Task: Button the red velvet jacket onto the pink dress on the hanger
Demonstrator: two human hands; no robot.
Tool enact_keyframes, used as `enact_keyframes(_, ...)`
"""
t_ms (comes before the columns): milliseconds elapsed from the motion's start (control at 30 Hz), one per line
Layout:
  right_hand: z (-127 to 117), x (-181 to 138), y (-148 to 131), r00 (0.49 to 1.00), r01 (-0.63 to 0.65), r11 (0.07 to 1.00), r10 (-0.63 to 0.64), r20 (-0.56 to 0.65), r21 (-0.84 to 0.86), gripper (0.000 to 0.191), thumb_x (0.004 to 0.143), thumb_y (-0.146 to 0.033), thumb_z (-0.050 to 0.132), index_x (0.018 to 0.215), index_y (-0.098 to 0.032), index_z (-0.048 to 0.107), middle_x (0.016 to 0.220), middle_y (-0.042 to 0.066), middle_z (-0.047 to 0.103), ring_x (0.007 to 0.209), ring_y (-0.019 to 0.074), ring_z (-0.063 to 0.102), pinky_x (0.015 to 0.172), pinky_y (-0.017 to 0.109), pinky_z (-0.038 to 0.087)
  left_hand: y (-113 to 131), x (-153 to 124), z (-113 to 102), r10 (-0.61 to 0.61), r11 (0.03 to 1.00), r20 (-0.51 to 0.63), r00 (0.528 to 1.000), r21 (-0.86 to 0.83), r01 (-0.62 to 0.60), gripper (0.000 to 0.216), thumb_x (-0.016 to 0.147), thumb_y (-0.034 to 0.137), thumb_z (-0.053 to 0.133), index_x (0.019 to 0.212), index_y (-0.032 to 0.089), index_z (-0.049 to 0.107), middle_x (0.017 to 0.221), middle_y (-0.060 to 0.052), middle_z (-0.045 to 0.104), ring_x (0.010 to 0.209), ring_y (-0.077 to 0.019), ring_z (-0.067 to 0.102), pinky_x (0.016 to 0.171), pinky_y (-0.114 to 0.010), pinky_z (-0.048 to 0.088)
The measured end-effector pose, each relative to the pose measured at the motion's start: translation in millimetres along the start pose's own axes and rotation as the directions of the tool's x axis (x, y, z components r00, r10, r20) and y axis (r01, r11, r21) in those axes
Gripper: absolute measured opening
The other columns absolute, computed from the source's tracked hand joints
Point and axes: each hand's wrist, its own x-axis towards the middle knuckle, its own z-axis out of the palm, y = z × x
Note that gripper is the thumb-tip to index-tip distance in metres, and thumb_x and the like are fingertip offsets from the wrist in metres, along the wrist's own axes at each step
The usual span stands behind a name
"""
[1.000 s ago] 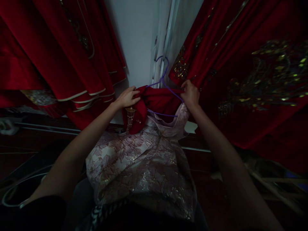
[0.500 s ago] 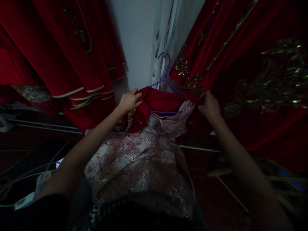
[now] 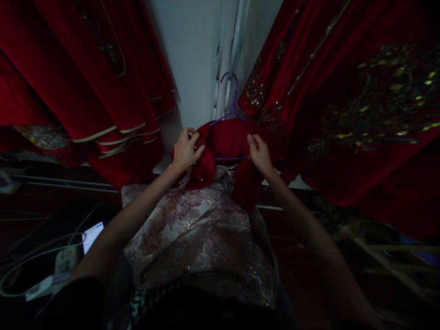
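A dark red velvet garment (image 3: pixel 228 142) hangs on a purple wire hanger (image 3: pixel 231 98) in front of me, over a pale pink brocade dress (image 3: pixel 206 238) that drapes down toward my body. My left hand (image 3: pixel 185 149) grips the red garment's left front edge near the collar. My right hand (image 3: pixel 258 153) is closed on its right front panel, which now hangs down over the brocade. Both hands sit close together just below the hanger's hook.
Red velvet robes with cream piping (image 3: pixel 103 101) hang at the left, and red robes with gold embroidery (image 3: pixel 360 105) at the right. A white wall (image 3: pixel 195 59) shows between them. A power strip, cables and a lit phone (image 3: pixel 92 236) lie low at the left.
My right hand moved left from the hanger's right shoulder toward the centre, pulling the red garment's right panel over the brocade dress. My left hand stayed near the collar.
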Motion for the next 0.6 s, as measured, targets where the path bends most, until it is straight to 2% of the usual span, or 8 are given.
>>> enact_keyframes(100, 15.2, -16.6, 4.4, 0.995, -0.042, 0.988, 0.029, 0.092, 0.147, 0.032, 0.08, -0.05, 0.06, 0.089, -0.022, 0.047, 0.078, 0.0, 0.061, 0.07, 0.0155, 0.06, 0.065, 0.028, 0.047, -1.0, -4.4, -3.5, -0.007, 1.0, -0.075, 0.997, -0.024, 0.006, 0.019, 0.082, 0.031, 0.055, 0.097, 0.021, 0.06, 0.124, -0.012, 0.048, 0.115, -0.0297, 0.045, 0.095, -0.047, 0.038)
enact_keyframes(167, 22.0, -27.8, 4.5, 0.993, -0.055, 0.983, 0.036, 0.108, 0.175, 0.032, 0.08, -0.046, 0.062, 0.094, -0.023, 0.045, 0.084, 0.002, 0.062, 0.073, 0.017, 0.061, 0.068, 0.031, 0.049, 1.7, -9.4, -2.1, 0.016, 1.0, -0.045, 0.999, -0.015, -0.017, 0.018, 0.081, 0.032, 0.056, 0.093, 0.02, 0.06, 0.121, -0.013, 0.049, 0.116, -0.0314, 0.044, 0.096, -0.049, 0.035)
enact_keyframes(267, 37.1, -40.0, -3.6, 0.995, -0.065, 0.981, 0.051, 0.084, 0.185, 0.027, 0.084, -0.048, 0.055, 0.09, -0.024, 0.044, 0.083, 0.003, 0.059, 0.075, 0.0182, 0.059, 0.073, 0.033, 0.048, 16.8, -18.0, 8.4, 0.082, 0.993, 0.099, 0.992, -0.098, -0.072, 0.014, 0.083, 0.03, 0.053, 0.089, 0.018, 0.057, 0.101, -0.01, 0.057, 0.098, -0.0253, 0.053, 0.088, -0.041, 0.04)
enact_keyframes(400, 62.9, -45.2, -21.3, 0.992, -0.08, 0.945, 0.044, 0.119, 0.316, 0.031, 0.088, -0.054, 0.044, 0.08, -0.024, 0.042, 0.075, 0.0, 0.051, 0.072, 0.0162, 0.053, 0.074, 0.032, 0.045, 46.5, -25.8, 18.9, 0.215, 0.932, 0.266, 0.94, -0.343, -0.116, 0.005, 0.081, 0.023, 0.05, 0.082, 0.019, 0.053, 0.08, -0.003, 0.057, 0.076, -0.0168, 0.054, 0.073, -0.029, 0.042)
enact_keyframes(500, 66.6, -48.0, -31.6, 0.991, -0.106, 0.896, 0.058, 0.123, 0.431, 0.034, 0.088, -0.056, 0.044, 0.077, -0.024, 0.041, 0.072, -0.001, 0.045, 0.068, 0.014, 0.047, 0.07, 0.029, 0.044, 58.2, -29.4, 13.8, 0.215, 0.905, 0.278, 0.936, -0.416, -0.085, 0.007, 0.077, 0.021, 0.053, 0.084, 0.019, 0.052, 0.08, -0.002, 0.056, 0.071, -0.0149, 0.052, 0.068, -0.027, 0.042)
enact_keyframes(600, 57.0, -56.1, -39.6, 0.986, -0.159, 0.847, 0.105, 0.133, 0.508, 0.033, 0.086, -0.054, 0.05, 0.077, -0.024, 0.042, 0.069, -0.003, 0.043, 0.064, 0.0129, 0.045, 0.064, 0.027, 0.043, 58.3, -35.8, 10.6, 0.136, 0.862, 0.25, 0.959, -0.507, 0.01, 0.017, 0.073, 0.017, 0.056, 0.089, 0.019, 0.05, 0.081, -0.001, 0.055, 0.071, -0.0132, 0.052, 0.068, -0.025, 0.043)
